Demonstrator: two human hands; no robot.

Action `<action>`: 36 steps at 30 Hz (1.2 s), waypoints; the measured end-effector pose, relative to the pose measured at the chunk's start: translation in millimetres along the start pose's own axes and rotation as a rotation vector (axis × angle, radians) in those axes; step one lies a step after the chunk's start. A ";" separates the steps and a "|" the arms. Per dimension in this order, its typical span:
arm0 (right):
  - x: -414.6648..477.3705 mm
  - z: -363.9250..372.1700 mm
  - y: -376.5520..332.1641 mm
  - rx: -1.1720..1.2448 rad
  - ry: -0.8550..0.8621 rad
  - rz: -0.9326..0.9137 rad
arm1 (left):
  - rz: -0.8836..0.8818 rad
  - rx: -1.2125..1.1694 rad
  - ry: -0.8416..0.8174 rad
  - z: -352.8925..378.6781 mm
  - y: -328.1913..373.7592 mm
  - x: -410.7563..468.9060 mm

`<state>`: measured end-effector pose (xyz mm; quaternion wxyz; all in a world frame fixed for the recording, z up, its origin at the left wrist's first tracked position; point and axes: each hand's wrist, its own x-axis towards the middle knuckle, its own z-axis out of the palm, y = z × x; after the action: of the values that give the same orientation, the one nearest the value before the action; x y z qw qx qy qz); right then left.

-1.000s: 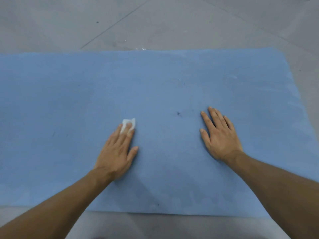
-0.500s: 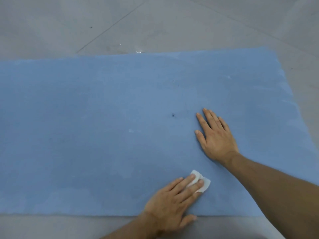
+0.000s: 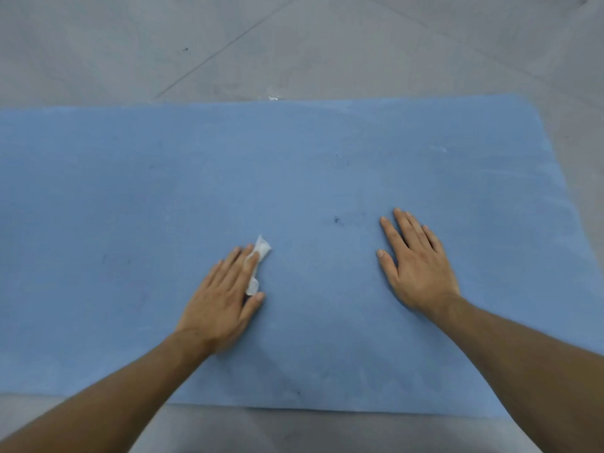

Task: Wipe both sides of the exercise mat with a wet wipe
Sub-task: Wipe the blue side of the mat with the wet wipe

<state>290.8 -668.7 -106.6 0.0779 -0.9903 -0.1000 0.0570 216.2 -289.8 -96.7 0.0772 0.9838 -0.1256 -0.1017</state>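
A blue exercise mat point(image 3: 294, 165) lies flat on the floor and fills most of the view. My left hand point(image 3: 225, 295) lies flat on the mat left of centre, fingers straight, pressing a small crumpled white wet wipe point(image 3: 259, 259) under its fingers; part of the wipe sticks out past the fingertips and beside the thumb. My right hand point(image 3: 415, 263) rests flat on the mat to the right, fingers spread and straight, holding nothing. A small dark speck point(image 3: 336, 220) marks the mat between the hands.
Grey tiled floor point(image 3: 294, 44) surrounds the mat, with a tile joint running diagonally at the back. A small shiny scrap point(image 3: 273, 98) lies at the mat's far edge. The mat's right end point(image 3: 555, 191) and near edge point(image 3: 327, 410) are in view.
My left hand swept the wipe from the middle of the mat down to the near edge, then back up and left to the middle. My right hand stayed planted.
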 end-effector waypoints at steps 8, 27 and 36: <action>-0.3 0.5 -0.8 -0.010 0.005 0.007 | 0.064 -0.048 0.000 -10.0 1.2 -23.6; 0.4 2.3 -0.7 -0.002 0.021 0.015 | 0.549 0.145 -0.007 37.1 119.6 -37.2; -0.9 0.7 -0.7 -0.016 0.015 0.013 | 0.075 0.028 0.085 9.4 30.9 40.5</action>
<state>289.7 -668.1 -107.1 0.0703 -0.9919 -0.0933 0.0493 245.3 -331.2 -107.6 0.0724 0.9828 -0.1605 -0.0550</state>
